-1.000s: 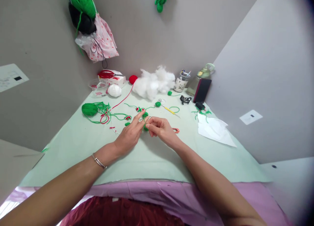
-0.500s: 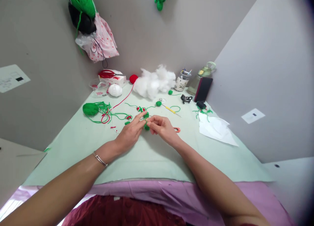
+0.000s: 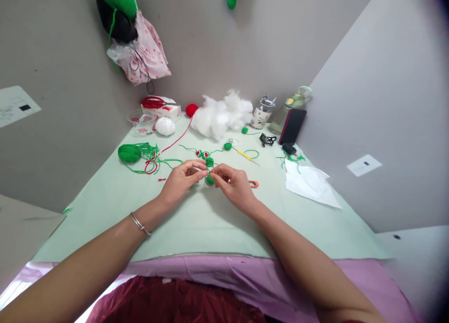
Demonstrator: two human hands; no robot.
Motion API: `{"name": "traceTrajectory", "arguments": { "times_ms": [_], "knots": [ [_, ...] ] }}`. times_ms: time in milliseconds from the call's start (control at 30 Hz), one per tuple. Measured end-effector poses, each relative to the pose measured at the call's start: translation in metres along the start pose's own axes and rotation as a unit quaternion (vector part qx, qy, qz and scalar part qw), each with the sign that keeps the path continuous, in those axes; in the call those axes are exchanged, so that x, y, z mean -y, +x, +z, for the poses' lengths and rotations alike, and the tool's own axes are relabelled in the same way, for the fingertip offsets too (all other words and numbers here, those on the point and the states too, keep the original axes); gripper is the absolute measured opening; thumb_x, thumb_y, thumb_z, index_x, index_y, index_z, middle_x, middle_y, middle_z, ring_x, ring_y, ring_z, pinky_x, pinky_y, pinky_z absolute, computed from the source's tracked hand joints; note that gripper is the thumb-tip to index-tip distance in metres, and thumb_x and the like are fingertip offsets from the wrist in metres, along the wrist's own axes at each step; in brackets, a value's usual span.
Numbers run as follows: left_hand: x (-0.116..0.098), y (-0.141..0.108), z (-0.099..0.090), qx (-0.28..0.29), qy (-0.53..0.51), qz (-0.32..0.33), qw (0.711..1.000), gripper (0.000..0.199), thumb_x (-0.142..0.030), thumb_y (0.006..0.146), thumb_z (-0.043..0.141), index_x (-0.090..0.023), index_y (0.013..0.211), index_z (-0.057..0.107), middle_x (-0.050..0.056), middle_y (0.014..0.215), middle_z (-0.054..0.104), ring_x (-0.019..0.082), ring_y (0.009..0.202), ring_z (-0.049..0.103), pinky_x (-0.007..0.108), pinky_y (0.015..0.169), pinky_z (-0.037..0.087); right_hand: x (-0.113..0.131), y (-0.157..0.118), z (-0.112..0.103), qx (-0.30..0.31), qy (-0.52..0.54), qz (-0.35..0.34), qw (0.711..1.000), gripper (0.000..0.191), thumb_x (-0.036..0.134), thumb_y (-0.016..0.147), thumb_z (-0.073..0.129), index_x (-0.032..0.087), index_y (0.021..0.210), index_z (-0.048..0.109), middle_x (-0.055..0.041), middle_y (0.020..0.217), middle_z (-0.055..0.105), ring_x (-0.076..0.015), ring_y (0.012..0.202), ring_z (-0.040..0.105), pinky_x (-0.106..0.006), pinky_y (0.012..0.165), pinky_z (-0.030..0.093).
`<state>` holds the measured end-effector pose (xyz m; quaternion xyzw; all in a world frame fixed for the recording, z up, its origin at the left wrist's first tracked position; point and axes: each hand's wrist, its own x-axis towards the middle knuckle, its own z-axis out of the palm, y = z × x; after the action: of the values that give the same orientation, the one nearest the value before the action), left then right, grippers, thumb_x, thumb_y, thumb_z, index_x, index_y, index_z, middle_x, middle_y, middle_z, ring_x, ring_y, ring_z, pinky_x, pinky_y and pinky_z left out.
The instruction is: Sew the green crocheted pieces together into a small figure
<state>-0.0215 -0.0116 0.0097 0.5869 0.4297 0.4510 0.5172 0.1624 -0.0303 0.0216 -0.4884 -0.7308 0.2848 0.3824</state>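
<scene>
- Hanging at six o'clock from the green piece, the nearest thing is a purple cloth [image 3: 196,269];
- left hand [image 3: 178,183], between eight and nine o'clock, thumb and first finger narrow beside the green piece; I cannot tell whether they grip it;
- right hand [image 3: 235,187], at four o'clock, thumb and finger pinched on a strand of the green piece;
- green piece [image 3: 209,162], at the dial's centre, two small lumps between the fingertips, just above the table [image 3: 224,234];
- orange ring [image 3: 254,184], just past three, beside the right hand; white sheet [image 3: 310,182], at three, well apart;
- yellow hook [image 3: 244,155], just past two; green yarn ball [image 3: 129,153], between nine and ten;
- phone [image 3: 293,126], at two, leaning by a bottle [image 3: 278,121];
- white yarn ball [image 3: 164,126], between ten and eleven; white stuffing [image 3: 222,116], near twelve;
- red scissors [image 3: 153,102], between ten and eleven, lying on a box [image 3: 166,111].
</scene>
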Motion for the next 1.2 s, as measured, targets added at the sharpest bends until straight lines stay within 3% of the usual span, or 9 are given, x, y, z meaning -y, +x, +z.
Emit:
{"name": "traceTrajectory", "arguments": {
  "times_ms": [367,500,700,967,1200],
  "knots": [
    [-0.0068,-0.0018,0.0020,0.016,-0.006,-0.012,1.000,0.020,-0.035,0.079,0.068,-0.018,0.069,0.062,0.008,0.122,0.068,0.016,0.084,0.062,0.030,0.075,0.046,-0.0016,-0.0005,0.0023,-0.008,-0.070,-0.036,0.997,0.015,0.029,0.093,0.055,0.022,0.085,0.064,0.0021,0.062,0.060,-0.0122,0.053,0.045,-0.025,0.059,0.036],
    [-0.0070,-0.0024,0.0015,0.015,-0.002,-0.017,1.000,0.018,-0.033,0.080,0.067,-0.018,0.072,0.061,0.007,0.117,0.069,0.017,0.086,0.063,0.030,0.075,0.046,-0.0033,0.0001,0.0020,-0.012,-0.075,-0.038,0.996,0.015,0.028,0.093,0.055,0.022,0.082,0.063,0.0026,0.060,0.058,-0.0121,0.053,0.044,-0.025,0.059,0.036],
    [-0.0033,-0.0013,-0.0003,0.025,-0.006,-0.024,0.999,0.024,-0.040,0.079,0.071,-0.019,0.090,0.066,0.007,0.126,0.066,0.012,0.072,0.058,0.028,0.068,0.044,-0.0019,-0.0003,0.0013,-0.014,-0.072,-0.036,0.997,0.014,0.026,0.093,0.055,0.022,0.082,0.062,0.0031,0.060,0.057,-0.0117,0.052,0.043,-0.025,0.059,0.036],
    [-0.0041,-0.0001,-0.0008,0.027,-0.010,-0.027,0.999,0.023,-0.040,0.077,0.073,-0.018,0.076,0.068,0.011,0.125,0.068,0.021,0.096,0.064,0.031,0.077,0.047,0.0003,-0.0021,0.0028,-0.005,-0.078,-0.045,0.996,0.014,0.027,0.093,0.055,0.022,0.082,0.062,0.0019,0.064,0.061,-0.0119,0.054,0.046,-0.025,0.059,0.035],
    [-0.0051,-0.0001,-0.0020,0.034,-0.020,-0.036,0.999,0.023,-0.040,0.078,0.073,-0.018,0.075,0.068,0.009,0.123,0.068,0.023,0.100,0.063,0.032,0.079,0.044,0.0010,-0.0023,0.0016,-0.013,-0.092,-0.066,0.993,0.014,0.023,0.094,0.054,0.021,0.082,0.062,0.0025,0.063,0.060,-0.0119,0.054,0.048,-0.023,0.058,0.036]
  ]
}}
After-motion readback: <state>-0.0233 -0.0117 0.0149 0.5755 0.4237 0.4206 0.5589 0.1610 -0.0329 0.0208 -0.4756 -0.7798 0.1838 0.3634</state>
